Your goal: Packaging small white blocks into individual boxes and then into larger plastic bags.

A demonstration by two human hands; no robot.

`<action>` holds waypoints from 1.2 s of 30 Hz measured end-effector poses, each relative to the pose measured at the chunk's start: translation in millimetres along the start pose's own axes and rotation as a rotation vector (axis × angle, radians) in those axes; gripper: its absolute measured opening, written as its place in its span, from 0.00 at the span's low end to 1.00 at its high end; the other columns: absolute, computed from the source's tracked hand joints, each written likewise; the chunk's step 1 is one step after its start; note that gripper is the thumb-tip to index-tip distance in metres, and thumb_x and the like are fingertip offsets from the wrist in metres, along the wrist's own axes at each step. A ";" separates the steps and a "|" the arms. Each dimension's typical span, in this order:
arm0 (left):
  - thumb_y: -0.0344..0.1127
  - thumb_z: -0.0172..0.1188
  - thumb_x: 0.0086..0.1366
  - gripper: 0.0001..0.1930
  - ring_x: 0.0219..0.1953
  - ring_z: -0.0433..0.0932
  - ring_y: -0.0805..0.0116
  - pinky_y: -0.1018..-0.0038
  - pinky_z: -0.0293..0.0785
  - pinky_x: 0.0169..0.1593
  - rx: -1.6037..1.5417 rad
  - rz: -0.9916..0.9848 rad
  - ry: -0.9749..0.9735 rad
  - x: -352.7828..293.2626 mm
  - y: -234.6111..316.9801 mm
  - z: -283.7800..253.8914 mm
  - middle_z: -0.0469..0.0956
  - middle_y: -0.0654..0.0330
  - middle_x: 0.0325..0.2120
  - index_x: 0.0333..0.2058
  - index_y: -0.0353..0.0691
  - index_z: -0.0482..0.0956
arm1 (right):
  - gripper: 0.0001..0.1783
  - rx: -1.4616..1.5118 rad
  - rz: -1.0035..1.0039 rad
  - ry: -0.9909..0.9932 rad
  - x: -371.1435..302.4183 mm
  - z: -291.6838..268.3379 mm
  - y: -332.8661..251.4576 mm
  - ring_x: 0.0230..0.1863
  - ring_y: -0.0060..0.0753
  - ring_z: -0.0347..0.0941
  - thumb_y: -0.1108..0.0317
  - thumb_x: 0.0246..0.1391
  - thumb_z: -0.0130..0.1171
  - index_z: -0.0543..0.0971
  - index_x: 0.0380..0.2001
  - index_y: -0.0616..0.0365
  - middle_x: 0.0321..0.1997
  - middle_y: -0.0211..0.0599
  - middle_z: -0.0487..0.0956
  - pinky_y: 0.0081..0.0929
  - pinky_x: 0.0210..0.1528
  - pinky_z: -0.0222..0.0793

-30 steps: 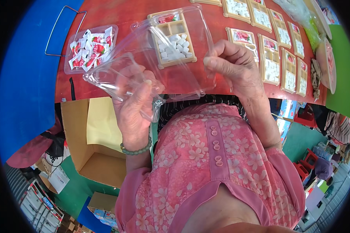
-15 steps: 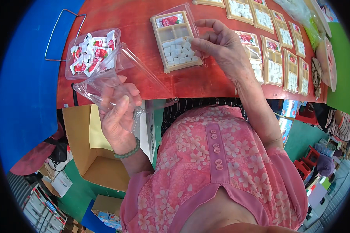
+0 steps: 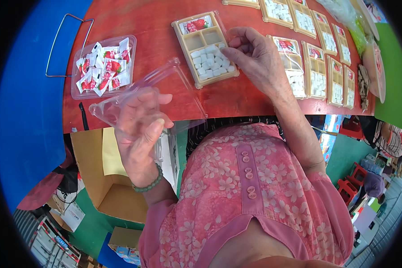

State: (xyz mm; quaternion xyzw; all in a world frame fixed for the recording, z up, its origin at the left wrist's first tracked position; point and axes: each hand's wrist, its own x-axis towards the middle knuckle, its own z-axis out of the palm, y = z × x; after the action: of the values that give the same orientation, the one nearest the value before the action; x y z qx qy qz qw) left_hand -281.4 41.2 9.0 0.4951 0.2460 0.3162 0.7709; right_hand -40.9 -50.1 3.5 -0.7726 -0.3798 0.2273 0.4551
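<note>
My left hand (image 3: 140,129), a green bead bracelet at its wrist, holds a clear plastic lid (image 3: 182,100) tilted over the table's near edge. Ahead and to the right lies a beige compartment tray (image 3: 194,69). Its large section holds small white pillow-shaped pieces (image 3: 210,60), two small sections are bare, and a strawberry-print packet (image 3: 196,24) fills the far end. Clear plastic shows along the tray's right side. My right hand (image 3: 257,60) is closed at that side, thumb on the rim; whatever its curled fingers grip underneath is hidden.
A clear tub (image 3: 131,67) of small strawberry-print packets (image 3: 105,67) stands left on the red table (image 3: 154,31). Several filled trays (image 3: 315,71) line the right side. A wire handle (image 3: 49,53) is at far left. Below the table edge sits an open cardboard box (image 3: 120,192).
The clear lid in my left hand has turned and shifted away from the packet tub, which it partly covered before. My right hand stays at the tray's side.
</note>
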 end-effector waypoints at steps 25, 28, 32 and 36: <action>0.23 0.62 0.56 0.27 0.42 0.74 0.74 0.77 0.70 0.47 0.401 -0.039 -0.217 16.4 17.1 25.2 0.74 0.56 0.47 0.54 0.32 0.66 | 0.20 -0.451 -0.374 0.081 -1.1 5.7 -20.0 0.48 0.39 0.73 0.67 0.49 0.63 0.76 0.47 0.59 0.49 0.42 0.74 0.31 0.46 0.70; 0.23 0.62 0.56 0.26 0.41 0.75 0.73 0.76 0.71 0.48 0.390 -0.123 -0.220 14.6 21.5 23.5 0.76 0.56 0.45 0.54 0.31 0.66 | 0.29 -0.549 -0.487 -0.031 1.5 15.4 -18.4 0.65 0.45 0.58 0.60 0.50 0.62 0.70 0.57 0.51 0.62 0.42 0.66 0.44 0.62 0.56; 0.23 0.62 0.56 0.26 0.42 0.76 0.72 0.76 0.71 0.48 0.350 -0.109 -0.243 15.1 19.6 19.4 0.78 0.55 0.41 0.53 0.31 0.66 | 0.35 -0.728 -0.450 -0.200 0.5 28.6 -8.7 0.72 0.43 0.43 0.43 0.55 0.49 0.60 0.64 0.43 0.69 0.36 0.55 0.58 0.68 0.36; 0.24 0.64 0.54 0.26 0.42 0.76 0.71 0.76 0.72 0.47 0.245 -0.185 -0.107 15.2 21.1 24.5 0.78 0.54 0.40 0.52 0.30 0.68 | 0.33 -0.810 -0.466 -0.174 2.5 31.4 -6.3 0.72 0.43 0.41 0.43 0.58 0.44 0.59 0.64 0.43 0.71 0.35 0.53 0.59 0.67 0.36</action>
State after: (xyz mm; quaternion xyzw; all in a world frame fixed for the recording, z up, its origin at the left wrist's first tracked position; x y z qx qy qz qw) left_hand -259.2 43.9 36.9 0.5767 0.2859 0.1849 0.7426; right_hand -63.6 -29.6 -6.1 -0.7602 -0.6378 0.0164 0.1227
